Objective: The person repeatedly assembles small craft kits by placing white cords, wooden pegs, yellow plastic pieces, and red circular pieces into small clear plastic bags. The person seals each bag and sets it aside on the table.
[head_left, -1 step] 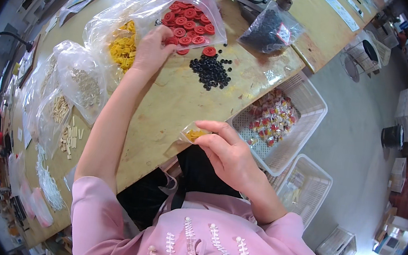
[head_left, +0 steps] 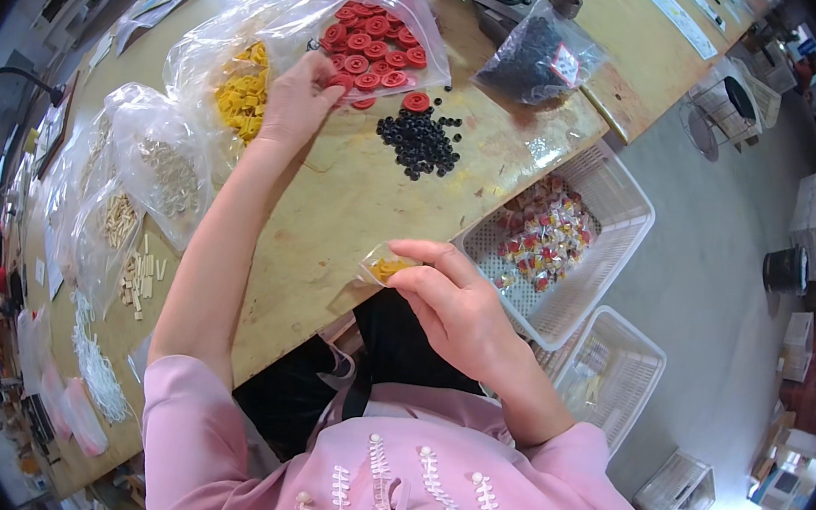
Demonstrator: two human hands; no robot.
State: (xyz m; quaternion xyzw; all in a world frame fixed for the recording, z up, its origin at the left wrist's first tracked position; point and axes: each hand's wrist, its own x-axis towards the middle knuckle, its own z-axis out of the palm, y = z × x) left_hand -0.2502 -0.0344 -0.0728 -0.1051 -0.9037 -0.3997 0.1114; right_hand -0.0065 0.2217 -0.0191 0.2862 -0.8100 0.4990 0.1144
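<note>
Bare tabletop (head_left: 353,208) between hands; black rings (head_left: 419,140) (loose) block beyond.

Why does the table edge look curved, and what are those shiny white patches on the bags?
Head view: the fisheye lens bends the table toward the dark round rim; the patches are glare on the clear bags; the left hand looks sharp.

Bright even light, soft shadows, heavy fisheye bending, black vignette, slightly blurred rim
</note>
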